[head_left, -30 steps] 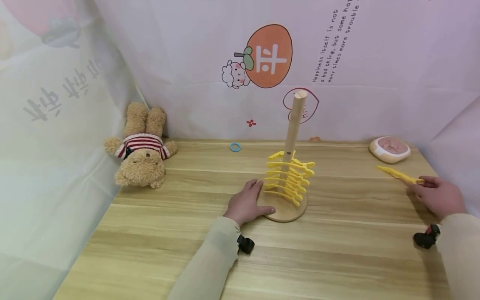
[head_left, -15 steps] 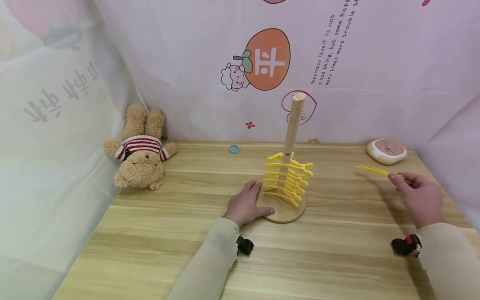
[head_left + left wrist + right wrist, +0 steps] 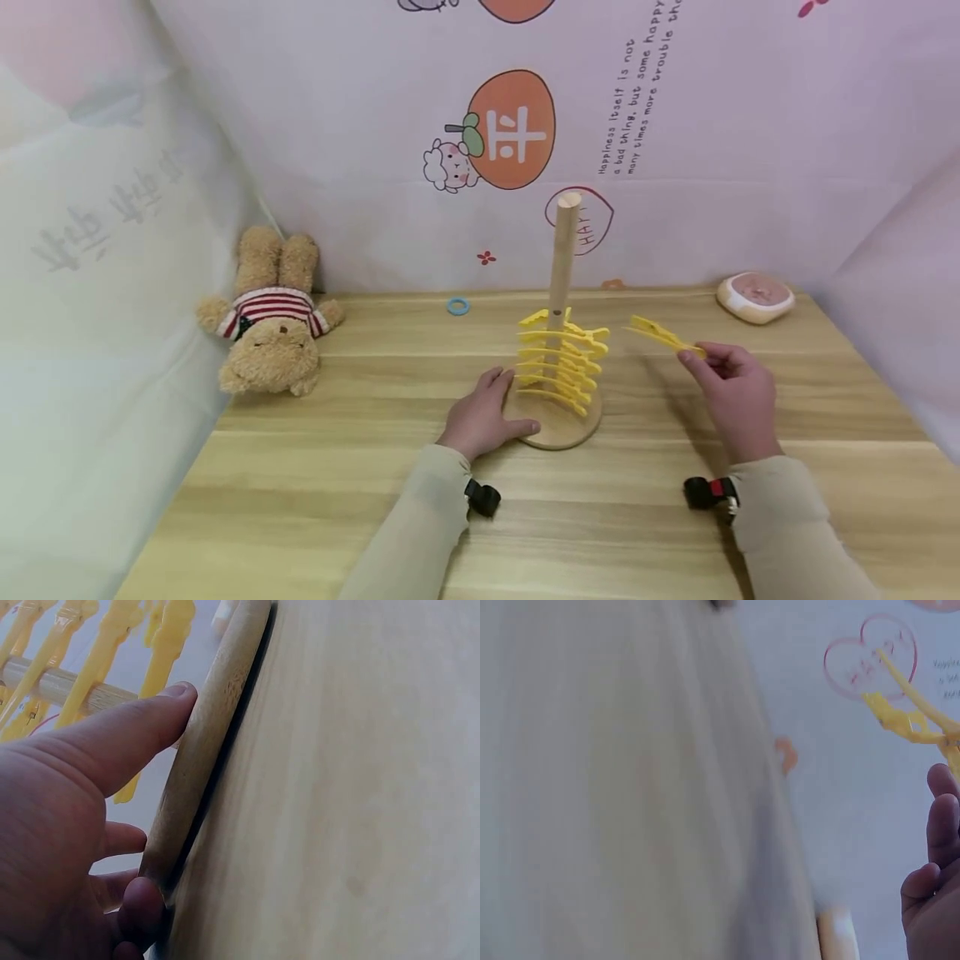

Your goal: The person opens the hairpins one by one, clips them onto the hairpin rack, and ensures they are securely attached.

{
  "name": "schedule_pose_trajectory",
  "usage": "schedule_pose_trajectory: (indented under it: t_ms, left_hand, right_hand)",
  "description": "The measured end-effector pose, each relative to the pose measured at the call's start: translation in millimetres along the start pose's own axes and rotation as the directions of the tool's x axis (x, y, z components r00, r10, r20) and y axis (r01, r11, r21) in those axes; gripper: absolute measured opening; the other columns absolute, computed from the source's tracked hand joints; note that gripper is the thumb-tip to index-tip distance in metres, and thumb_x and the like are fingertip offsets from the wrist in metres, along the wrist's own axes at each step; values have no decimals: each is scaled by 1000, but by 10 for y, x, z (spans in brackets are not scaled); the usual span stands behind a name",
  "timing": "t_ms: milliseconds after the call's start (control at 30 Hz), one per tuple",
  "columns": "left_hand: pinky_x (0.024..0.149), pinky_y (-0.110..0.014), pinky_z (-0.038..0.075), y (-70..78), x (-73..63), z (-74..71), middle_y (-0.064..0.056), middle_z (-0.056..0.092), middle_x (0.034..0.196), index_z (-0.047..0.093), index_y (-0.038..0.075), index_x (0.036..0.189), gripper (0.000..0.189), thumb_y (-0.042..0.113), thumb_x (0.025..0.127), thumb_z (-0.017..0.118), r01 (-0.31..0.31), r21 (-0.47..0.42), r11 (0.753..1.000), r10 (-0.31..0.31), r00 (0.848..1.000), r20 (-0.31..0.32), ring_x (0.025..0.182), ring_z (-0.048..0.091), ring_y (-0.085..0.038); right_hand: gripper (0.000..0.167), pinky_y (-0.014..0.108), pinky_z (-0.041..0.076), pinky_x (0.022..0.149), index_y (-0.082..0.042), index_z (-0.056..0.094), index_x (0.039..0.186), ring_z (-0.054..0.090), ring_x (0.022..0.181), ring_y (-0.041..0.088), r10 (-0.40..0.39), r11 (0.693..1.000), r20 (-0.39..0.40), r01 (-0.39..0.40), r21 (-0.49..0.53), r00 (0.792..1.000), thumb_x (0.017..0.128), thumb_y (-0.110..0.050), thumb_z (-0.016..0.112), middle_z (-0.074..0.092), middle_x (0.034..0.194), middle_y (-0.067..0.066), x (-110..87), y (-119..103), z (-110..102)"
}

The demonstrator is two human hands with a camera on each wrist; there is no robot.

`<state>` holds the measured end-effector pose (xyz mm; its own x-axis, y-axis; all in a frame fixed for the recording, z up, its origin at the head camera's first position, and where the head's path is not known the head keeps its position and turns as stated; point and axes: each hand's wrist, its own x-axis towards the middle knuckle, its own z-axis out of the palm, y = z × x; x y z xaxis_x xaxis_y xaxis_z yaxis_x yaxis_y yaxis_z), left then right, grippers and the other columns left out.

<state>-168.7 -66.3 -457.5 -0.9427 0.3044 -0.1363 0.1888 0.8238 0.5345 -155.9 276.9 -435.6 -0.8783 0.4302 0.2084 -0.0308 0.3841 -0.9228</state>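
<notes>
My left hand [image 3: 480, 419] holds the round base [image 3: 564, 429] of a wooden stand at its left side. In the left wrist view the thumb [image 3: 142, 724] lies on the base's rim, with other fingertips at its edge. Several yellow hair clips [image 3: 558, 367] are clipped one above another on the lower part of the upright post [image 3: 564, 258]. Right of the stand, my right hand [image 3: 731, 396] pinches another yellow hair clip [image 3: 660, 335] by its tail end, above the table. Its long prongs point left toward the post; the right wrist view shows the prongs [image 3: 911, 712] spread apart.
A teddy bear [image 3: 273, 333] in a striped sweater lies at the table's [image 3: 600, 533] back left. Near the back edge sits a blue ring [image 3: 458, 306], and a pink-and-white rounded object [image 3: 756, 297] is at the back right. Printed cloth [image 3: 360, 150] hangs behind.
My right hand has carried the hair clip left from the table's right side toward the stand. My left hand stays on the base. The head view has shifted slightly.
</notes>
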Motion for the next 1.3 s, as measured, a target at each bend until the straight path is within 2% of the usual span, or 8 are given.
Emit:
schedule_pose_trajectory:
  t_ms: [133, 367, 467, 633, 700, 867, 1067, 1300]
  left_hand:
    - [105, -51, 43, -38, -28, -15, -6, 26, 164, 32, 20, 159, 98, 64, 82, 72, 11, -7, 1000, -11, 1000, -7, 137, 47, -32]
    - [107, -50, 42, -33, -24, -21, -5, 25, 164, 30, 21, 160, 98, 64, 83, 72, 15, -7, 1000, -15, 1000, 0, 139, 45, -30]
    - [107, -51, 42, -20, -26, -23, -6, 26, 164, 31, 20, 159, 98, 64, 82, 72, 14, -6, 1000, -14, 1000, -1, 139, 45, -31]
    - [106, -51, 43, -7, -19, -26, -7, 27, 164, 32, 19, 159, 97, 64, 83, 72, 1, 1, 1000, -1, 1000, -4, 138, 46, -32]
    - [105, -51, 43, -5, -12, -23, -7, 27, 163, 32, 19, 159, 97, 65, 83, 72, -4, 5, 1000, 4, 1000, -5, 137, 47, -32]
    - [105, -51, 43, 7, -9, -23, -8, 26, 164, 31, 18, 159, 98, 65, 84, 70, -13, 16, 1000, 13, 1000, 8, 136, 48, -33]
    - [106, -53, 42, 21, -29, -48, -10, 22, 165, 26, 19, 161, 101, 69, 83, 68, -32, 61, 998, 29, 999, 40, 137, 46, -35]
    - [107, -52, 41, 59, -30, -59, -12, 19, 166, 25, 18, 161, 108, 72, 79, 70, -26, 85, 996, 21, 998, 64, 138, 45, -35]
  right_hand:
    - [34, 13, 48, 59, -3, 73, 110, 60, 77, 6, -64, 995, 50, 60, 74, 997, 87, -26, 81, 69, 86, -11, -51, -218, 194]
    - [27, 14, 50, 61, -1, 74, 105, 63, 74, 8, -120, 964, 10, 114, 239, 993, 87, -20, 81, 73, 84, -5, -125, -622, 312]
    - [25, 15, 52, 64, 3, 74, 104, 63, 74, 9, -127, 925, 15, 113, 364, 992, 86, -13, 81, 74, 85, -1, -174, -775, 293]
    - [22, 17, 56, 71, 12, 70, 103, 66, 78, 12, -193, 824, 44, 138, 549, 980, 85, 2, 78, 74, 90, 7, -274, -969, 234]
    - [21, 17, 56, 70, 13, 69, 103, 65, 77, 12, -245, 826, 63, 174, 535, 968, 85, 5, 76, 73, 90, 7, -301, -1014, 237]
    - [18, 16, 49, 67, 7, 72, 102, 59, 74, 10, -380, 890, 103, 334, 311, 919, 85, 4, 77, 72, 86, -5, -329, -1067, 321]
    - [19, 18, 44, 70, -3, 76, 99, 57, 75, 8, -464, 882, 117, 446, 151, 878, 82, 1, 81, 70, 85, -11, -324, -1125, 440]
    - [19, 19, 43, 69, -7, 76, 100, 56, 75, 8, -480, 877, 152, 472, 86, 864, 82, -8, 83, 69, 84, -7, -320, -1211, 529]
